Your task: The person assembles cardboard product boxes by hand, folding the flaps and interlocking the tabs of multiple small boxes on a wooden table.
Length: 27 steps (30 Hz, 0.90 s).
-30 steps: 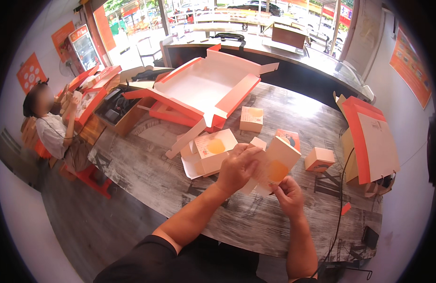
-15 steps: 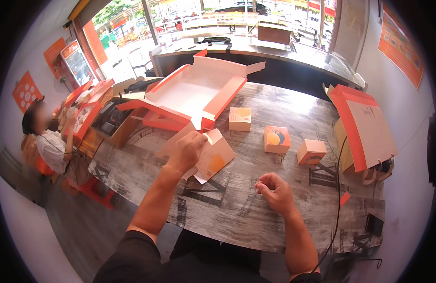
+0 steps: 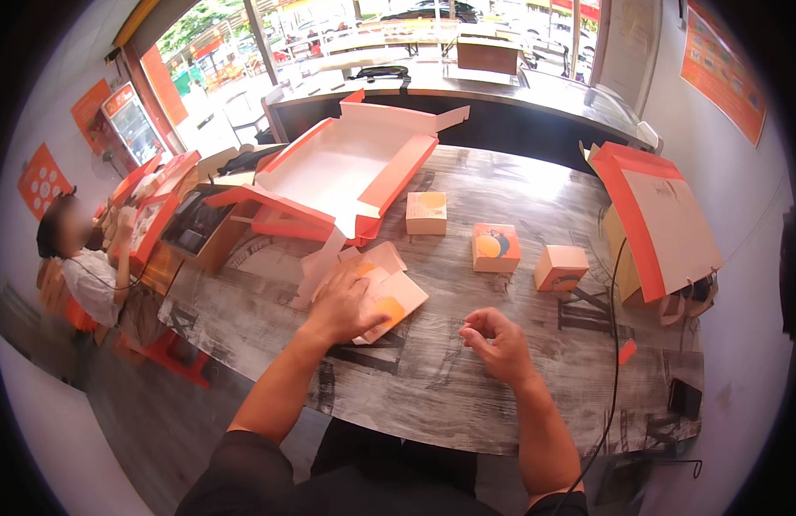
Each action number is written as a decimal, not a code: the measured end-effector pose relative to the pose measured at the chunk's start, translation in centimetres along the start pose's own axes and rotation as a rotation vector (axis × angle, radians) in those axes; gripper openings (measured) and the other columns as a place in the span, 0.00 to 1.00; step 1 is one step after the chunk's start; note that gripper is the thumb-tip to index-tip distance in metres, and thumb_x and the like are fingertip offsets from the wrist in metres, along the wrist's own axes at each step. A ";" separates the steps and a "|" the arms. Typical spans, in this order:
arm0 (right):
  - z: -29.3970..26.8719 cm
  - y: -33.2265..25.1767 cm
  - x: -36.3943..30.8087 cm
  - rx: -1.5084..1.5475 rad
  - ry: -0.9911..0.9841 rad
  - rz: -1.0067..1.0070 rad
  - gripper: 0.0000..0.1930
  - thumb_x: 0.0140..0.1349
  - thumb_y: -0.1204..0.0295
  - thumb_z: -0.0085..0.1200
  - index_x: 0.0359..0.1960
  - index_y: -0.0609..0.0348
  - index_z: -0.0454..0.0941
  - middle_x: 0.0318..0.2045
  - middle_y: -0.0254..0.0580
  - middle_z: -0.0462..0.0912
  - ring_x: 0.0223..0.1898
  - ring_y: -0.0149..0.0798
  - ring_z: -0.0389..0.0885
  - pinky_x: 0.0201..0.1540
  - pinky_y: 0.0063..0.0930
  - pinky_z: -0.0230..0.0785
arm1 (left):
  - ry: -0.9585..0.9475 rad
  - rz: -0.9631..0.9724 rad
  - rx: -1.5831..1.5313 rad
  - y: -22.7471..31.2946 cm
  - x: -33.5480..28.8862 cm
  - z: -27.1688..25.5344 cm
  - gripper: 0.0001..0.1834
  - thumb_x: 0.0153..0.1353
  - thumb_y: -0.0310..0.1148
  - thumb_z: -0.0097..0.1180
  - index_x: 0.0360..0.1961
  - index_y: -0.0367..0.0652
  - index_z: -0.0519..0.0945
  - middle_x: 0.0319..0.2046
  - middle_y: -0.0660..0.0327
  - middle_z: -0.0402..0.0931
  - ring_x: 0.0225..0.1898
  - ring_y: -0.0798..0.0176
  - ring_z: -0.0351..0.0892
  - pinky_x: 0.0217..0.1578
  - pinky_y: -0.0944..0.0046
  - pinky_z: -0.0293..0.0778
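Note:
My left hand [image 3: 342,310] lies with fingers stretched over some flat, partly folded carton blanks [image 3: 404,292], cream with an orange print, left of the table's middle. Its palm presses on the top one; how many lie beneath I cannot tell. Loosely curled, my right hand [image 3: 499,346] hovers over or rests on the table to the right of the blanks, and nothing shows in it. Beyond the hands stand three small folded boxes: a cream one [image 3: 426,220], an orange-printed one [image 3: 495,255] and another cream one [image 3: 561,274].
A large open red-and-white carton [image 3: 329,168] lies at the back left. At the right stands a red-and-cream box [image 3: 660,228], with a black cable [image 3: 616,344] running past it. An orange scrap [image 3: 627,351] lies nearby. Another person [image 3: 92,279] sits at the far left beside red boxes.
My left hand has let go of the blank's raised upper edge, moved down toward me and flattened onto it. The blanks lie lower. My right hand has stayed nearly in place.

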State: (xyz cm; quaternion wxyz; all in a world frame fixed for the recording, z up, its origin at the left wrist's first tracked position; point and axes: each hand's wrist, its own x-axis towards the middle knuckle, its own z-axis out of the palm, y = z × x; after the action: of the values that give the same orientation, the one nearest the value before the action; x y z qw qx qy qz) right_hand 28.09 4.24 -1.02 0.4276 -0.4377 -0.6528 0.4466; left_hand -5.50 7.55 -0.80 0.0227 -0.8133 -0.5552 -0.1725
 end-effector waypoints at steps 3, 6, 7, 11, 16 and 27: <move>-0.2 0.2 0.2 0.002 0.001 -0.014 0.10 0.67 0.71 0.63 0.44 0.63 0.80 0.33 0.42 0.89 0.36 0.32 0.86 0.40 0.27 0.77 | -0.134 -0.060 -0.012 2.3 -0.3 -1.4 0.50 0.49 0.64 0.71 0.61 0.32 0.73 0.62 0.41 0.70 0.66 0.42 0.68 0.67 0.47 0.64; -0.2 0.2 0.2 -0.013 -0.008 -0.013 0.10 0.67 0.71 0.63 0.45 0.63 0.79 0.34 0.43 0.89 0.37 0.33 0.87 0.40 0.28 0.78 | -0.153 -0.025 0.030 2.6 -0.7 -1.1 0.53 0.48 0.62 0.72 0.64 0.30 0.70 0.61 0.39 0.70 0.66 0.41 0.67 0.68 0.48 0.62; -0.2 0.1 0.2 -0.015 -0.008 -0.017 0.10 0.67 0.71 0.63 0.45 0.63 0.79 0.34 0.44 0.89 0.37 0.34 0.88 0.40 0.28 0.78 | -0.120 -0.028 0.039 2.4 -1.0 -0.8 0.51 0.49 0.59 0.72 0.64 0.30 0.70 0.62 0.40 0.70 0.67 0.41 0.66 0.68 0.48 0.62; -0.3 -0.2 0.2 -0.040 0.002 -0.049 0.11 0.67 0.71 0.63 0.44 0.63 0.79 0.34 0.44 0.89 0.37 0.35 0.88 0.40 0.28 0.78 | -0.064 -0.040 0.029 1.5 -1.5 -0.7 0.42 0.54 0.47 0.68 0.63 0.28 0.71 0.63 0.39 0.69 0.67 0.39 0.66 0.69 0.48 0.62; -0.3 -0.5 0.1 -0.074 0.001 -0.059 0.10 0.66 0.71 0.63 0.44 0.63 0.79 0.34 0.45 0.89 0.36 0.37 0.88 0.39 0.30 0.79 | 0.004 -0.009 0.027 1.1 -2.6 -1.1 0.32 0.56 0.30 0.60 0.62 0.29 0.72 0.63 0.41 0.69 0.67 0.38 0.66 0.70 0.47 0.62; -0.2 -0.5 0.1 -0.096 0.005 -0.090 0.11 0.65 0.71 0.64 0.44 0.63 0.79 0.34 0.45 0.88 0.35 0.38 0.88 0.38 0.30 0.79 | 0.107 -0.064 0.022 1.2 -3.8 -1.6 0.28 0.55 0.19 0.51 0.60 0.43 0.79 0.63 0.46 0.72 0.67 0.37 0.66 0.70 0.43 0.60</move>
State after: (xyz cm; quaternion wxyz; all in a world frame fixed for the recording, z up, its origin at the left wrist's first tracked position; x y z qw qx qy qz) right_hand 28.21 4.22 -0.45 0.4273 -0.4290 -0.6914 0.3941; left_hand -6.01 3.32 -0.28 0.0557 -0.7843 -0.5810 -0.2103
